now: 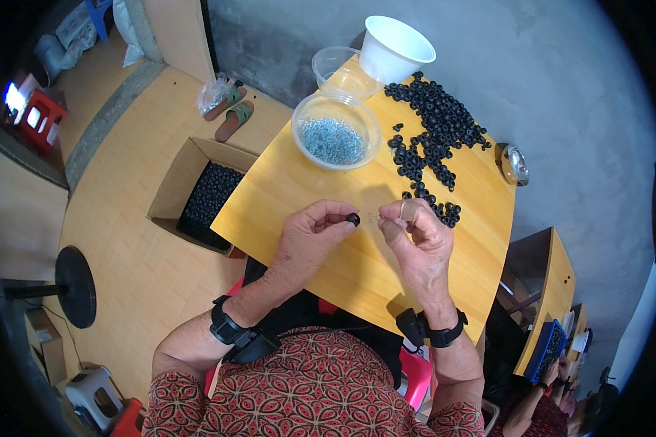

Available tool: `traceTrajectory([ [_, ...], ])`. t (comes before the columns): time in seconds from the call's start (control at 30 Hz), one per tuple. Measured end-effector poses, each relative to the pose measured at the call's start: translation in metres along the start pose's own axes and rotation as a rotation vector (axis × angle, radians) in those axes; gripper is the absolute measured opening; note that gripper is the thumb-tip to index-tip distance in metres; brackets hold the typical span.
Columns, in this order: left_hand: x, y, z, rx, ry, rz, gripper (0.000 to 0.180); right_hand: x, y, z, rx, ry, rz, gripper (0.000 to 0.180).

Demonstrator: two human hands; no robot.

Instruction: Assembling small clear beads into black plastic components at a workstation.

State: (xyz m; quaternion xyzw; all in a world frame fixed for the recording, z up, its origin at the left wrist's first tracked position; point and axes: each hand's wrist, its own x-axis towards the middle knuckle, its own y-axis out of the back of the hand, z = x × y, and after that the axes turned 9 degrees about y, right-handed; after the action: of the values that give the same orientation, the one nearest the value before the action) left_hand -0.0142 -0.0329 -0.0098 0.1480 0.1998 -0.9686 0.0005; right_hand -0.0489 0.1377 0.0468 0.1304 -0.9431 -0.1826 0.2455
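1. Closest to me is my own lap and that red patterned shirt [306, 393], with black bands strapped on both wrists.
2. Left hand [310, 237] is closed up, thumb and forefinger pinching a small black rubber ring [353, 218] just above the near part of the table [299, 182].
3. Right hand [415, 233] is curled shut too, fingertips pinching a thin little metal screw [372, 217] that points at the ring. It's tiny, so I can barely make it out. One finger has tape wrapped on it.
4. Ring and screw are just beside each other, right between my two hands.
5. Behind my right hand there's a big scattered pile of black rings [434, 131], spreading toward the far edge of the table.
6. Behind my left hand sits a clear bowl [336, 130] full of silvery screws, nothing between it and my hands.
7. Past that bowl: an empty clear tub [335, 69] and a white cup [395, 47] at the far corner.
8. Down on the floor to my left, a cardboard box [197, 191] loaded with more black rings, and a pair of sandals [229, 113] further off.
9. Another person's hand shows at the lower right by a blue tray [549, 348].
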Motion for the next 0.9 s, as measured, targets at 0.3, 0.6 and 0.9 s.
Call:
traceTrajectory([
  [0.3, -0.004, -0.005, -0.002, 0.010, -0.052, -0.081, 0.022, -0.007, -0.009, -0.005, -0.030, 0.025, -0.032, 0.015],
  [0.6, -0.005, -0.005, -0.002, 0.027, -0.047, -0.094, 0.021, -0.010, -0.010, -0.004, -0.084, 0.076, -0.056, 0.015],
  [0.9, -0.005, -0.008, 0.001, 0.041, 0.006, -0.063, 0.020, -0.014, -0.003, 0.000, -0.224, 0.232, -0.119, 0.016],
])
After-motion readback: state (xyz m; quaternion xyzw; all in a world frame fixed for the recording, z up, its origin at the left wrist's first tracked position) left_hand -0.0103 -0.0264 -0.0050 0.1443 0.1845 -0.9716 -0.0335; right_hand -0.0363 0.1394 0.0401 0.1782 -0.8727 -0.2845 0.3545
